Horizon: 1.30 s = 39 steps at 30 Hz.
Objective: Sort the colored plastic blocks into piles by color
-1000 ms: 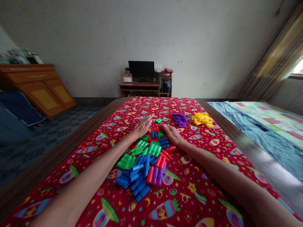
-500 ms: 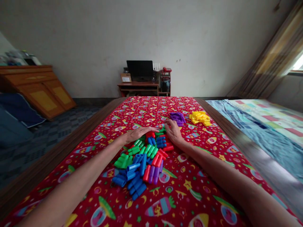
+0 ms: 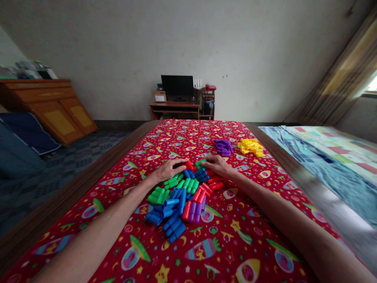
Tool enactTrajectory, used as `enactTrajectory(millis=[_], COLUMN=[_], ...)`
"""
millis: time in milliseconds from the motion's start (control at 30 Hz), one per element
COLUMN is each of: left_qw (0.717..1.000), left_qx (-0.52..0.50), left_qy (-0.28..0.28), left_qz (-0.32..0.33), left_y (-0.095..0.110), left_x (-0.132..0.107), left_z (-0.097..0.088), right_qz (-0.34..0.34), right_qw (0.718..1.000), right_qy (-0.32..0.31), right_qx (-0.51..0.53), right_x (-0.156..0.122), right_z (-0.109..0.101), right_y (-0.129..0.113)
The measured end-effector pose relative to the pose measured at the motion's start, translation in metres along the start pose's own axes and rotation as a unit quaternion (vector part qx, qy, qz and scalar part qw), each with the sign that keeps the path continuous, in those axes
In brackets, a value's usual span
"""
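Drawn back leftward from where it was half a second ago, the left hand (image 3: 169, 169) curves at the far edge of the mixed heap (image 3: 191, 185), thumb slightly apart from fingers, tips by a red piece (image 3: 189, 165); whether they pinch it, I can't tell. Gathering pieces there seems the step in hand; the next move calls for a clean hold. Rightward, a green piece (image 3: 200, 163) lies at the right hand's (image 3: 219, 165) bent fingertips, grip unclear, with the purple pile (image 3: 224, 147) and yellow pile (image 3: 250, 147) beyond
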<state>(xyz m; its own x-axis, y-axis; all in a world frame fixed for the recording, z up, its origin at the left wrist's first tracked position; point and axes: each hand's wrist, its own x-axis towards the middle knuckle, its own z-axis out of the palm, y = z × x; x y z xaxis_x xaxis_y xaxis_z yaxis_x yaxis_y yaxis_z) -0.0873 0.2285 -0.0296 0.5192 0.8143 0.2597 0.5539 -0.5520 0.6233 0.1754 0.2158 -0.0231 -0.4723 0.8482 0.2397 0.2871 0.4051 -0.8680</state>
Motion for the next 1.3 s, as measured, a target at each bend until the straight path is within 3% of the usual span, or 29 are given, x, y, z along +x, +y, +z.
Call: enactTrajectory(millis=[133, 233, 400, 533, 667, 800, 933, 1033, 1133, 1233, 1300], left_qw=[1.000, 1.000, 1.000, 1.000, 1.000, 1.000, 0.999, 0.999, 1.000, 1.000, 1.000], left_qx=[-0.003, 0.000, 0.005, 0.002, 0.000, -0.003, 0.005, 0.015, 0.019, 0.015, 0.009], left_qy=[-0.003, 0.003, 0.011, 0.014, 0.021, 0.024, 0.030, 0.027, 0.021, 0.021, 0.020], left_qz=[0.001, 0.007, 0.016, 0.022, 0.019, 0.012, 0.009, 0.015, 0.013, 0.008, 0.008], left_y=[0.001, 0.001, -0.002, -0.004, -0.005, -0.004, -0.004, -0.005, -0.004, -0.003, -0.002], left_x=[0.001, 0.002, 0.002, 0.004, 0.005, 0.005, 0.005, 0.005, 0.005, 0.005, 0.005], left_z=[-0.001, -0.001, -0.001, 0.000, 0.001, 0.001, 0.001, 0.001, 0.001, 0.001, 0.000], right_qz=[0.032, 0.057, 0.067, 0.071, 0.147, 0.251, 0.332, 0.362, 0.312, 0.189, 0.103], right_qw=[0.983, 0.972, 0.985, 0.976, 0.924, 0.853, 0.781, 0.750, 0.757, 0.823, 0.879], right_qy=[0.046, 0.074, 0.113, 0.201, 0.295, 0.323, 0.290, 0.260, 0.275, 0.276, 0.218], right_qx=[0.174, 0.218, 0.110, -0.033, -0.194, -0.324, -0.443, -0.489, -0.504, -0.459, -0.412], right_x=[-0.001, -0.003, -0.016, -0.040, -0.076, -0.106, -0.118, -0.118, -0.111, -0.092, -0.073], right_z=[-0.001, -0.003, -0.014, -0.045, -0.096, -0.137, -0.149, -0.147, -0.138, -0.115, -0.089], right_y=[0.001, 0.002, 0.006, 0.013, 0.020, 0.020, 0.015, 0.010, -0.001, -0.020, -0.034])
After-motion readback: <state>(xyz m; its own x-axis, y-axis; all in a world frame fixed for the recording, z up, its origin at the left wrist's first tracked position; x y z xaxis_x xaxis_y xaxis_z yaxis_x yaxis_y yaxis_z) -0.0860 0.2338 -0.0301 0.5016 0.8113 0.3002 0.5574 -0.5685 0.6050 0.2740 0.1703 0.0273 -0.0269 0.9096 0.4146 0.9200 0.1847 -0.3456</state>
